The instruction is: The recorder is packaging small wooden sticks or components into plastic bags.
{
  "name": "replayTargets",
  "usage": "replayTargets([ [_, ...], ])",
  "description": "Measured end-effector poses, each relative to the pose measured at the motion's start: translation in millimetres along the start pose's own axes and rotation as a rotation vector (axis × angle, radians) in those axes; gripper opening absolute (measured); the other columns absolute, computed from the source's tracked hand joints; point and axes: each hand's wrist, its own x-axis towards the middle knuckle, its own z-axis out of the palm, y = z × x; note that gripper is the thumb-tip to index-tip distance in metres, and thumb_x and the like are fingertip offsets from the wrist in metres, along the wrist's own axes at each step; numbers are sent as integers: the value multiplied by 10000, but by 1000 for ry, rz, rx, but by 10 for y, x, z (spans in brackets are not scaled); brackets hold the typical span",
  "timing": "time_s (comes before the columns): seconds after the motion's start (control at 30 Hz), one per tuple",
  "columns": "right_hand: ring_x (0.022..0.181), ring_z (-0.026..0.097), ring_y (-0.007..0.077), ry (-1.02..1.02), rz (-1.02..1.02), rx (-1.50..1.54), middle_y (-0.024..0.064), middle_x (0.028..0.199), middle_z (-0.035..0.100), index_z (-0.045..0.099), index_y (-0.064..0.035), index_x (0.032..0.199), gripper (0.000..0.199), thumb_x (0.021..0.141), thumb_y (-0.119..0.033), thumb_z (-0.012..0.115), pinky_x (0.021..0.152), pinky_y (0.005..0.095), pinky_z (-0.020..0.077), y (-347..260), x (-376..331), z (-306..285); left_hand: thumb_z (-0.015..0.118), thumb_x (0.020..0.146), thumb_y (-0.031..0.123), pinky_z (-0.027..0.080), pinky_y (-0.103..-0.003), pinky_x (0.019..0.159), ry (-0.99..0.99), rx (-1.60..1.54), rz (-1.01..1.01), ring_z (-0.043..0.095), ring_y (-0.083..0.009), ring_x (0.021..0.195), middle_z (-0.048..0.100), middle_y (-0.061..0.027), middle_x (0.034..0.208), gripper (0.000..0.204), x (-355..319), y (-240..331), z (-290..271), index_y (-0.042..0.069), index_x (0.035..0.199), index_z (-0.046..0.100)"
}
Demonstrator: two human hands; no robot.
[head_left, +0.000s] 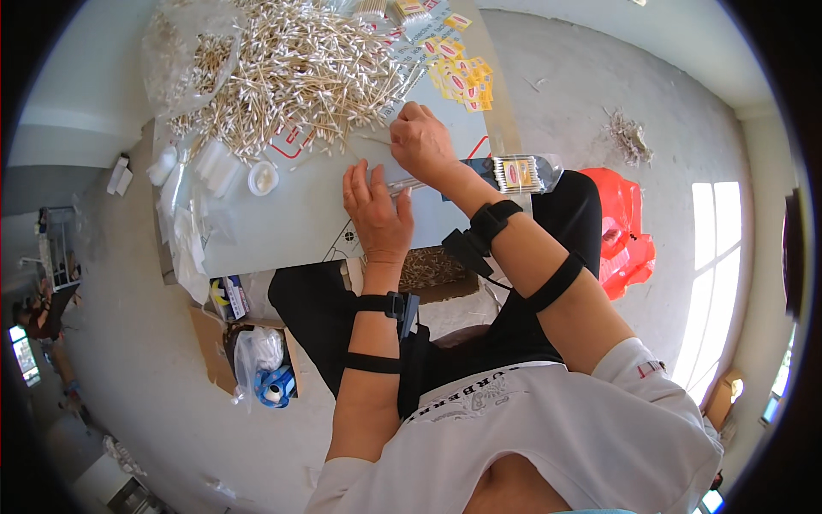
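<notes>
Cotton swabs (300, 77) lie in a loose, tangled heap toward the far left of the worktop (282, 227), with some scattered singly nearer the person. They look very light, with thin, fairly stiff sticks that could roll or snap and soft tips easily crushed, so mid-stick seems the place to pinch. The left hand (378, 216) has its fingers extended and spread; the right hand (421, 146) has its fingers curled in, hiding whether they grip anything.
</notes>
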Motion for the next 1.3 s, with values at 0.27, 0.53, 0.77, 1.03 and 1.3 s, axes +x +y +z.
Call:
replayTargets([
  [0.27, 853, 605, 291, -136, 122, 172, 86, 828, 584, 607, -65, 791, 85, 746, -98, 671, 724, 398, 502, 85, -189, -264, 643, 868, 223, 184, -527, 1150, -234, 219, 37, 224, -361, 1436, 288, -147, 1537, 645, 40, 90, -3, 38, 1427, 379],
  [0.53, 820, 603, 308, 34, 105, -20, 86, 786, 576, 614, -76, 781, 96, 759, -150, 671, 711, 412, 495, 46, -120, -135, 589, 918, 304, 142, -542, 1163, -271, 217, 31, 171, -316, 1469, 236, -123, 1575, 674, 51, 120, 59, 51, 1478, 313],
  [0.77, 823, 605, 303, -169, 49, 68, 86, 776, 568, 612, -76, 765, 62, 753, -108, 664, 700, 409, 491, 111, -366, -335, 622, 891, 289, 147, -542, 1164, -308, 295, 65, 203, -301, 1459, 261, -133, 1562, 662, 32, 77, 54, 49, 1450, 362],
  [1.03, 895, 618, 300, -322, 165, 266, 92, 870, 598, 661, -76, 881, 149, 742, -115, 694, 735, 389, 500, 75, -78, -377, 680, 834, 232, 232, -537, 1120, -313, 218, 55, 333, -339, 1336, 437, -121, 1355, 604, -46, 154, 27, 33, 1357, 453],
  [1.3, 983, 603, 301, 54, -112, -54, 123, 985, 585, 677, -90, 872, 115, 763, -96, 642, 796, 405, 509, 135, 563, 31, 637, 856, 210, 229, -527, 1128, -271, 248, 70, 334, -342, 1353, 401, -154, 1407, 600, -3, 184, 15, 34, 1385, 415],
])
